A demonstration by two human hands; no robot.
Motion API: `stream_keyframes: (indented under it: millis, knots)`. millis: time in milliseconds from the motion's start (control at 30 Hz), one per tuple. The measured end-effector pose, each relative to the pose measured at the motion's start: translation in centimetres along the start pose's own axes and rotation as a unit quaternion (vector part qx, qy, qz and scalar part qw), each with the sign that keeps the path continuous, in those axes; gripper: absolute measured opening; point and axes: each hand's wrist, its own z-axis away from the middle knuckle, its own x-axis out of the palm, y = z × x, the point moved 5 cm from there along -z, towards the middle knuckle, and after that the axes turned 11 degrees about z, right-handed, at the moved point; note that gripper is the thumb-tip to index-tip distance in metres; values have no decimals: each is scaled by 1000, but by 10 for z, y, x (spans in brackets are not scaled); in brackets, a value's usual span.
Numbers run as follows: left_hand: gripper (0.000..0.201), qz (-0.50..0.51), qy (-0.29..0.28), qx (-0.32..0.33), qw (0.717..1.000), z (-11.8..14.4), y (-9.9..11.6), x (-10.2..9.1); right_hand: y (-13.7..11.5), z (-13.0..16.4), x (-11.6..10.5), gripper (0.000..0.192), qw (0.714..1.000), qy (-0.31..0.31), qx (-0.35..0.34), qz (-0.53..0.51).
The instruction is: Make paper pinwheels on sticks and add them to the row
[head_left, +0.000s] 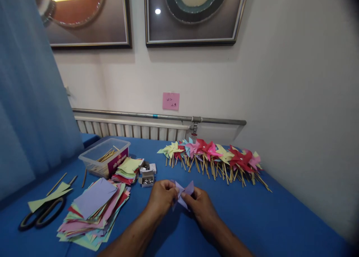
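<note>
Between both hands, above the blue cloth, is a purple paper pinwheel [188,189] with its blades partly folded toward the centre. My left hand [163,196] pinches its left side, thumb and fingers pressed together. On the other side my right hand [200,204] grips the paper, its thumb near the middle. The fingers cover much of the centre, so any pin there is hidden. Just left of my left hand stand two small open boxes of shiny metal pins [147,181]. A fanned stack of coloured paper sheets [95,199] lies farther left.
Several finished pinwheels on sticks [209,148] lie in a row at the back right. A clear plastic tub [97,169] holds wooden sticks, beside a stack of smaller papers [127,167]. Black-handled scissors [46,214] lie under a pale green paper piece at left. A wall pipe [134,114] runs behind.
</note>
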Motion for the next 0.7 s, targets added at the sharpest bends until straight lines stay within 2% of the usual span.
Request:
stream_keyframes:
  millis: [167, 433, 700]
  knots:
    - [14, -41, -9, 38, 998, -2, -4, -2, 2, -2, -2, 32, 1000, 3, 6, -17]
    - [20, -53, -6, 22, 998, 1, -3, -1, 4, -4, 0, 38, 1000, 4, 15, -20]
    - [22, -65, -20, 44, 997, -1, -4, -1, 12, -7, -1, 39, 1000, 12, 19, -2]
